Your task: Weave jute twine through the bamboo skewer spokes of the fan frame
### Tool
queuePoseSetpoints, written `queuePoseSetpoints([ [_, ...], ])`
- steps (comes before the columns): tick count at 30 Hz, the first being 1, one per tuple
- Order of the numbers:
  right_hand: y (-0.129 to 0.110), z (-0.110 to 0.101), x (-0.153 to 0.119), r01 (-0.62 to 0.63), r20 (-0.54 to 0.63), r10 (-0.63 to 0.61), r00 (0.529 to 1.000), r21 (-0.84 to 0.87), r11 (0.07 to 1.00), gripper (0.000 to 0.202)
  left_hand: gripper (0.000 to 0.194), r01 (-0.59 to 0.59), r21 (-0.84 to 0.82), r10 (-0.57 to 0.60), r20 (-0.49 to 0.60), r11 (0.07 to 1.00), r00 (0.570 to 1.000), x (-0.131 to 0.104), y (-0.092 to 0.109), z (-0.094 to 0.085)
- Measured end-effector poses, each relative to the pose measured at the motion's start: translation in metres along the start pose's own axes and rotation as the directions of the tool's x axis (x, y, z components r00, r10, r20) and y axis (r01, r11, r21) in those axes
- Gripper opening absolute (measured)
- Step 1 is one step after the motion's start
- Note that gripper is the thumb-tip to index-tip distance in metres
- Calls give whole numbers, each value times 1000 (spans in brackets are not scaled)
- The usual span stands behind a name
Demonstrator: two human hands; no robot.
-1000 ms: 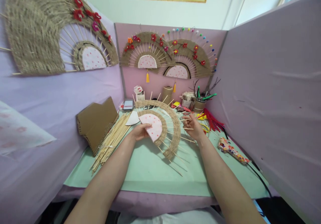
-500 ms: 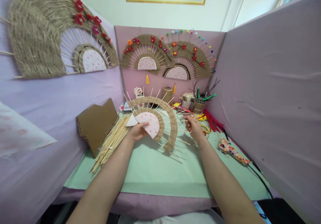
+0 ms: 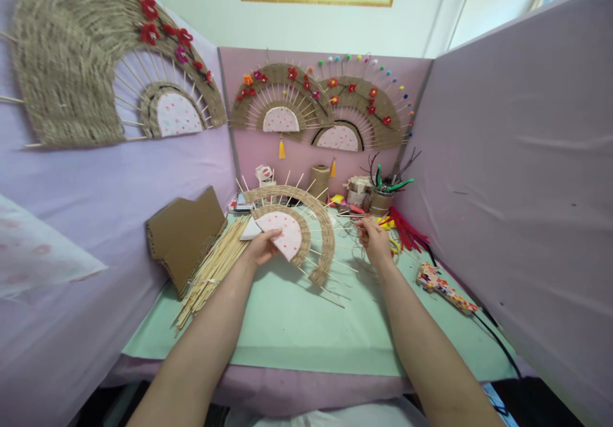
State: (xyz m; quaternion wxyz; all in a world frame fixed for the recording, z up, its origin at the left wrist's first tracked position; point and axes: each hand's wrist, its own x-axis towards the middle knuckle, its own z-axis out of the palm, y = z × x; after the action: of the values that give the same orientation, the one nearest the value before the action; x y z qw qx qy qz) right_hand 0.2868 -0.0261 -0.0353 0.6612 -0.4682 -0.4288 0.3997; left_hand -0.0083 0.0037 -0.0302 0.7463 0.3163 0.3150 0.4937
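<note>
A half-round woven fan (image 3: 327,235) of twine and thin sticks is tilted above the green table. My left hand (image 3: 263,246) grips its pink dotted centre (image 3: 289,238), thumb on top, fingers hidden beneath. To the right of the fan, my right hand (image 3: 371,235) is closed in a pinch near the stick tips; what it holds is too small to make out. Loops of thin twine (image 3: 358,246) lie beside and below that hand.
Bundled sticks (image 3: 218,258) and brown cardboard (image 3: 184,232) lie left. A patterned glue gun (image 3: 445,288) with a cord is at right. Behind stand a twine spool (image 3: 320,181), a tool pot (image 3: 380,202) and red strips (image 3: 407,230). Finished fans (image 3: 282,95) hang on the back panel.
The fan has shifted slightly left in my left hand. My right hand has moved a little to the right, widening the gap between it and the fan's sticks.
</note>
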Motion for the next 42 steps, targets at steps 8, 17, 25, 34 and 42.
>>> queuePoseSetpoints([
  [8,1,4,-1,-17,53,14,999,60,998,35,35,-16,-21,15,-9,1000,1000,-1,1,2],
  [17,-5,11,-8,-129,197,111,974,79,989,47,37,-23,-63,21,-27,998,999,-1,4,3],
  [25,-11,12,-20,-205,402,159,902,76,976,59,29,-70,-69,69,-21,995,997,-4,2,6],
  [34,-11,14,-18,-203,417,152,896,80,976,65,35,-99,-113,94,-48,989,994,-1,4,6],
  [42,-5,10,-9,-172,328,132,935,97,980,59,36,-122,-113,117,-50,986,992,4,2,4],
])
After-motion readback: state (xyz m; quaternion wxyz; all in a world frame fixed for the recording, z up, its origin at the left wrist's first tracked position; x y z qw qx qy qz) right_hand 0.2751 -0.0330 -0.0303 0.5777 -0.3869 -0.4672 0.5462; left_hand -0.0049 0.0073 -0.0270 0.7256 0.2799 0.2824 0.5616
